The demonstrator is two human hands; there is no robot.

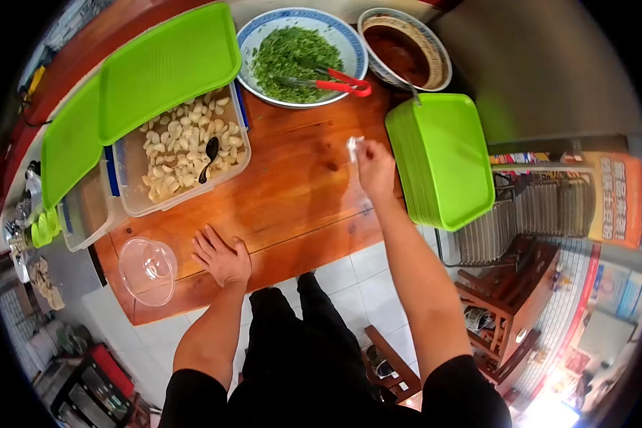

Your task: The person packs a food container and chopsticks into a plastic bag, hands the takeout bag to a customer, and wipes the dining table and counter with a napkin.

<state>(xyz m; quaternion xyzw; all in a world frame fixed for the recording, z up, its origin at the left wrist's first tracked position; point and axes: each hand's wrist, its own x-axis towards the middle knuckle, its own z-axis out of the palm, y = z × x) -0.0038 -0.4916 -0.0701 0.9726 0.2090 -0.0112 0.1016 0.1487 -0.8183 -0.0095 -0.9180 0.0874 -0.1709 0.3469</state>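
My left hand (222, 258) lies flat on the wooden table (292, 192) near its front edge, fingers spread, holding nothing. Just left of it stands a clear plastic bowl (148, 271). My right hand (375, 167) is closed around a small crumpled white tissue (354, 146), which pokes out past the fingers above the tabletop. That hand is beside a stack of green trays (442, 160) on its right. Most of the tissue is hidden in the fist.
A clear tub of peeled garlic cloves (175, 146) with a black spoon (209, 158) stands left, partly under a green tray (171, 71). Behind are a bowl of chopped greens (292, 57) with red-handled tongs (342, 84) and a bowl of dark red sauce (399, 57).
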